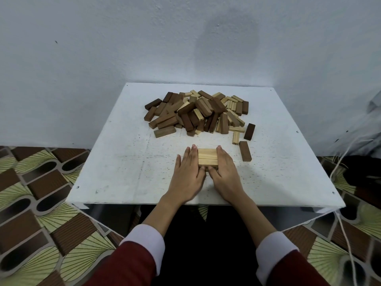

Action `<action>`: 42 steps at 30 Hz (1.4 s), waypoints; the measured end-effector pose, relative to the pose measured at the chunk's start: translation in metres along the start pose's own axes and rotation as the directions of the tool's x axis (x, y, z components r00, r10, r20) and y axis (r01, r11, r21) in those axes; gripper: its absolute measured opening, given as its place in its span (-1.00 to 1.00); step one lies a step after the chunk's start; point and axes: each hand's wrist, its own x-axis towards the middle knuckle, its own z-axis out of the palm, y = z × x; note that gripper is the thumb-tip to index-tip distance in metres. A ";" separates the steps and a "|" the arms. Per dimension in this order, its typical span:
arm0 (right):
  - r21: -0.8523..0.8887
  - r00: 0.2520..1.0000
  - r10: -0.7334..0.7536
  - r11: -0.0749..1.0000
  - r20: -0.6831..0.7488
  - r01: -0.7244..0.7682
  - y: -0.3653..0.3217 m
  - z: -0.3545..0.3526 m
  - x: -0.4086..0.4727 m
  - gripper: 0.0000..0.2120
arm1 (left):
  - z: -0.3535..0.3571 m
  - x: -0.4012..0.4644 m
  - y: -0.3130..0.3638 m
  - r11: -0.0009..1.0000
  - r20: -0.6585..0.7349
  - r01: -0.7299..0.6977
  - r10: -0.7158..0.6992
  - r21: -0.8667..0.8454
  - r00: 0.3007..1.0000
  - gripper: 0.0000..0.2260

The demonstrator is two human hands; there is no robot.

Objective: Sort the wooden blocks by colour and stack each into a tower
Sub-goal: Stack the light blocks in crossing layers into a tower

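A small stack of light pine blocks [207,159] lies side by side near the front middle of the white table [123,162]. My left hand [188,172] presses its straight fingers against the stack's left side. My right hand [223,174] presses the right side, thumb curled along the near edge. A loose pile of mixed blocks [198,112], light, mid-brown and dark, fills the back middle of the table. Three strays lie to the right: a dark block [249,131], a light block [236,137] and a brown block [245,151].
The table stands against a pale wall [185,38]. Patterned flooring [41,193] surrounds it. A white cord [346,240] runs down the right side past the table's corner.
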 end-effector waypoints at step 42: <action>0.407 0.887 0.302 0.901 -0.350 -0.147 0.018 -0.035 0.041 -0.65 | -0.041 0.038 -0.004 0.871 -0.446 -0.085 -0.162 -0.485 0.880 -0.60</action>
